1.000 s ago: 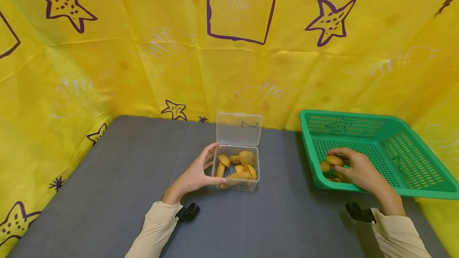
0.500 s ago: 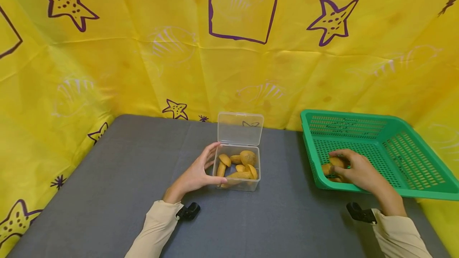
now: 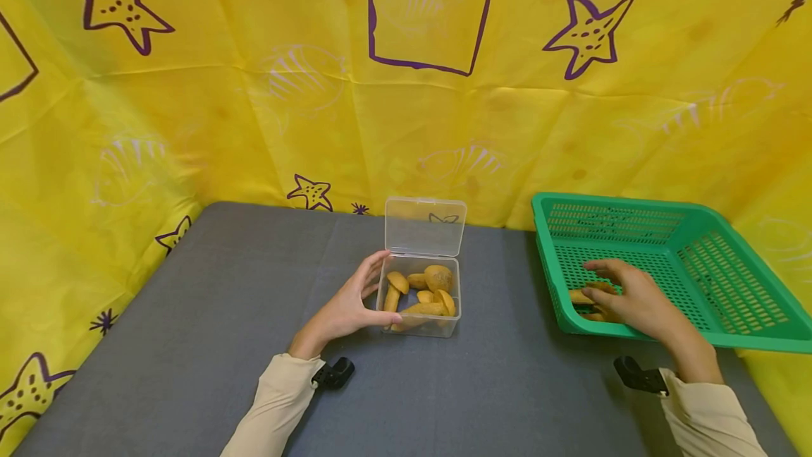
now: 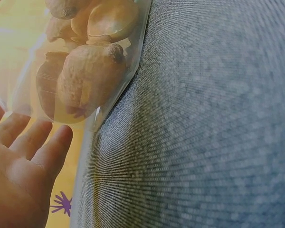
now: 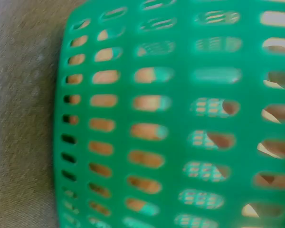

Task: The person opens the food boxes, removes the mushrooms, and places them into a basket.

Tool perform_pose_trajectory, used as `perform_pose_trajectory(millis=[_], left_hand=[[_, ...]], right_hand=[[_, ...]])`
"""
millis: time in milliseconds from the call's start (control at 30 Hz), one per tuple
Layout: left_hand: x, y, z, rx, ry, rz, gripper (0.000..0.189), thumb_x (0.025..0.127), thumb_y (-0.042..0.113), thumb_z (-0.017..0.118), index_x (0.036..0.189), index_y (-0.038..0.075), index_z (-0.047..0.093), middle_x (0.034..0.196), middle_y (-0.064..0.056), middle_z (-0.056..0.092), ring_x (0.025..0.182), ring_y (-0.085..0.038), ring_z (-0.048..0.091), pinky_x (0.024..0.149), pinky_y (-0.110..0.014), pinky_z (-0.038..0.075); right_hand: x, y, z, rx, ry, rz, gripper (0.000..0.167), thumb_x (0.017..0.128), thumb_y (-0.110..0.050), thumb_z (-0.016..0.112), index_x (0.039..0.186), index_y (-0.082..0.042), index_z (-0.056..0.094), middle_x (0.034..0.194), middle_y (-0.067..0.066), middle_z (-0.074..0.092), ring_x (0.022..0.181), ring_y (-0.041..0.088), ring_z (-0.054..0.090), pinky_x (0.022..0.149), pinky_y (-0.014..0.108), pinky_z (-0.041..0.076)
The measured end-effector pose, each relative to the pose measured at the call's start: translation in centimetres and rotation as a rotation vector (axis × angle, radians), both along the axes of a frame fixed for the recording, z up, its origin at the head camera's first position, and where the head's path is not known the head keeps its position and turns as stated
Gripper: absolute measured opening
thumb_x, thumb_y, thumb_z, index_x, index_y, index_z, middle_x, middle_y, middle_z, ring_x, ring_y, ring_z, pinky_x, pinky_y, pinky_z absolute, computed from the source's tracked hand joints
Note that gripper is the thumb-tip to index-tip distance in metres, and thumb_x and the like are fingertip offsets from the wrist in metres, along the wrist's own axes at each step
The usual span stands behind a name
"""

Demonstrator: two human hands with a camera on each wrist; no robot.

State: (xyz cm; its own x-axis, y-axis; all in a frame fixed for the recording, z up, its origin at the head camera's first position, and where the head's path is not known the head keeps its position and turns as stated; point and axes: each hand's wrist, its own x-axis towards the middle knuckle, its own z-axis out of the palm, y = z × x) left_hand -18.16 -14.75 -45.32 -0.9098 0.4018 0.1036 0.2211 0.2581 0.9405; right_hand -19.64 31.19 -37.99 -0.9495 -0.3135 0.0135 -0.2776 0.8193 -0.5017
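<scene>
On the grey table stands a clear plastic box, its lid raised, with several tan mushrooms inside. My left hand holds its left side, thumb at the front wall and fingers toward the back corner; the left wrist view has the fingertips against the clear wall. Inside the green basket my right hand is over mushrooms near the front left corner. A gap shows between its thumb and index fingertip. The lower fingers are partly hidden, and the basket wall blocks the right wrist view.
A yellow patterned cloth hangs behind and at the sides of the grey-covered table. The basket's raised rim surrounds the right hand. Between box and basket lies a strip of grey tabletop.
The mushroom cap seen between my right thumb and fingers has dropped lower or turned, and those fingers have spread. My left hand and the box have stayed in place.
</scene>
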Motion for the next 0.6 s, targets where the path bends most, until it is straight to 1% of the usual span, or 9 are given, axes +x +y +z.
perform_pose_trajectory(millis=[267, 467, 600], left_hand=[[0.1, 0.0, 0.1, 0.004, -0.001, -0.007, 0.105, 0.078, 0.02, 0.086, 0.157, 0.02, 0.018, 0.165, -0.008, 0.021, 0.153, -0.032, 0.02, 0.12, -0.055, 0.029], [0.0, 0.0, 0.0, 0.016, -0.01, -0.005, 0.105, 0.077, 0.018, 0.086, 0.157, 0.019, 0.018, 0.165, -0.008, 0.021, 0.153, -0.031, 0.02, 0.121, -0.055, 0.028], [0.0, 0.0, 0.0, 0.013, -0.011, -0.002, 0.105, 0.077, 0.018, 0.087, 0.157, 0.02, 0.018, 0.165, -0.008, 0.021, 0.153, -0.031, 0.02, 0.121, -0.054, 0.028]], right_hand=[[0.8, -2.1, 1.5, -0.04, 0.07, 0.027, 0.049, 0.095, -0.024, 0.068, 0.137, -0.001, 0.054, 0.132, 0.028, 0.059, 0.119, 0.051, 0.055, 0.093, 0.065, 0.047], [1.5, -4.1, 2.6, -0.091, 0.115, 0.083, 0.048, 0.095, -0.022, 0.069, 0.136, -0.003, 0.055, 0.13, 0.025, 0.061, 0.117, 0.048, 0.058, 0.09, 0.063, 0.05], [1.8, -5.4, 2.8, -0.117, 0.143, 0.11, 0.045, 0.094, -0.02, 0.07, 0.134, -0.004, 0.057, 0.129, 0.02, 0.063, 0.116, 0.047, 0.06, 0.088, 0.058, 0.054]])
